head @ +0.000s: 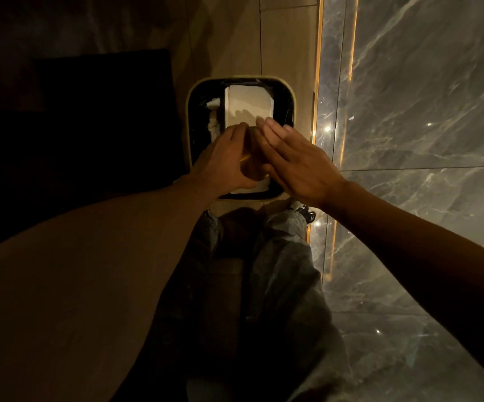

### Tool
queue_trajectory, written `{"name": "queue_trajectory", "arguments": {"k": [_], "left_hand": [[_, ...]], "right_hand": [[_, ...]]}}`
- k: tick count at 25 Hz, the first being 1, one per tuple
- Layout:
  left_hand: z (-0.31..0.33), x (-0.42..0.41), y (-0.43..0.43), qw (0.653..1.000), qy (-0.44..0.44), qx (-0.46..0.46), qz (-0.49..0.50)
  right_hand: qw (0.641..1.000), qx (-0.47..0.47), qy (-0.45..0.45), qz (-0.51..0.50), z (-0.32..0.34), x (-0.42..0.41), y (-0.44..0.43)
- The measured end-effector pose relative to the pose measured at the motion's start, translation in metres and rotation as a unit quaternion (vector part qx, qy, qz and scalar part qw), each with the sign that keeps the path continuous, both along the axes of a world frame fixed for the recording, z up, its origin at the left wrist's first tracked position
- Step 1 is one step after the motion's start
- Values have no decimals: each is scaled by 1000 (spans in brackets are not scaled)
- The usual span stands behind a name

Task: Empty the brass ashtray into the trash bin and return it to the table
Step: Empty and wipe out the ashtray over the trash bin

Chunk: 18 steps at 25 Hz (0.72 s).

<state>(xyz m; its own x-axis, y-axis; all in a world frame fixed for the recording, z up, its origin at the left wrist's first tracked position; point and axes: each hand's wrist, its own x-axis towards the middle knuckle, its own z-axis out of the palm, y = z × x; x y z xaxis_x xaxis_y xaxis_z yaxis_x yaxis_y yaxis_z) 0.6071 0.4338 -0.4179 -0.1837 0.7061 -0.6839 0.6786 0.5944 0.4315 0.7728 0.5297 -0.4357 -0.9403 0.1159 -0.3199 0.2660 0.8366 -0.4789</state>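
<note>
I have the ashtray (249,166) in my left hand (229,161), fingers curled round its edge and gripping it, and I am holding it right over the open mouth of the trash bin (190,117). Only a sliver of yellow metal shows between my hands, so I cannot tell how far it is tipped. My right hand (296,161) is flat, fingers stretched out and holding nothing, laid against or just beside the ashtray (the light is too dim to say whether it touches). This looks to me like the emptying step itself, with the flat hand placed to tap or steady the ashtray so the ash drops out. Inside the bin, on the black liner, lie a pale flat box (248,105) and some crumpled white tissue (214,123). The bin stands on the wooden floor beside the marble wall (423,97), just past my knees. Next I judge I should make sure the ashtray is clear, turn it upright, then carry it to the round table (75,271) at my left and set it down there
</note>
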Motion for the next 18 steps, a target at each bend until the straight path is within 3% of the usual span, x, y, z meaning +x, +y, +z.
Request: {"name": "queue_trajectory", "arguments": {"k": [9, 18], "left_hand": [[0, 4, 7, 999, 15, -24, 19], [1, 3, 4, 998, 20, -47, 21]], "right_hand": [[999, 13, -17, 42, -8, 6, -13], [1000, -4, 15, -1, -9, 8, -19]]}}
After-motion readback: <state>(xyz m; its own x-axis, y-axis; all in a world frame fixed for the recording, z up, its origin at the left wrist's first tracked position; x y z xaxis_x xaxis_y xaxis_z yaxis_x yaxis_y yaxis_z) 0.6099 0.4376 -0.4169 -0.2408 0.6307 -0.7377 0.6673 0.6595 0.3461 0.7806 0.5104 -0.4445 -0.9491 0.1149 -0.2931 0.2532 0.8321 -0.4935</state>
